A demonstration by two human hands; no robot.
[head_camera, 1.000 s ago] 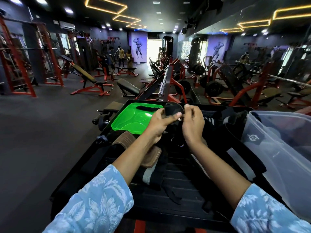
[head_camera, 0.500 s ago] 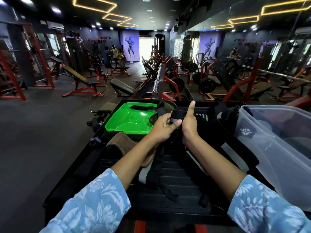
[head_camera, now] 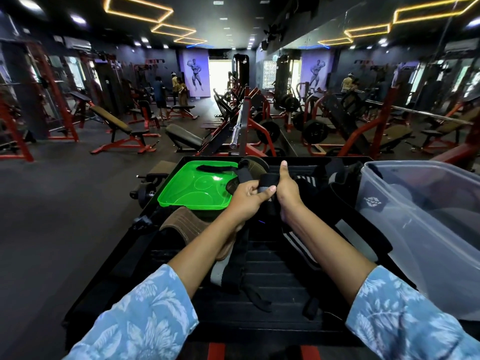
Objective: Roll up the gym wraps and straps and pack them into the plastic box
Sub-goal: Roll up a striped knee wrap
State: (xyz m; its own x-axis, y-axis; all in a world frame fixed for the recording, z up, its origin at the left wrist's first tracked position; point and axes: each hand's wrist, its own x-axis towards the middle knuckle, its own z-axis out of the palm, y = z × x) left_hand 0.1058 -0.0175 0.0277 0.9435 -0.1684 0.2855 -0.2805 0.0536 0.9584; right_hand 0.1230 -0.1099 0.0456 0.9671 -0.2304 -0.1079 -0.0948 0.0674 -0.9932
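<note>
Left hand [head_camera: 246, 197] and right hand [head_camera: 284, 189] both pinch the black strap [head_camera: 267, 179], now unrolled from its earlier coil above the worktop [head_camera: 272, 276]; rolling must restart; plastic box [head_camera: 415, 229] waits right

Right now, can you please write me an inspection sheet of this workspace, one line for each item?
Surface: black slatted platform, straps spread over it.
Job's things: black wrap held by both hands; clear plastic box at right; green lid at left.
Clutter: brown leather belt, striped wrap.
Grippers: left hand and right hand both grip the wrap.
Cables: nothing seen.
Surroundings: gym with red machines, benches, people far back.
</note>
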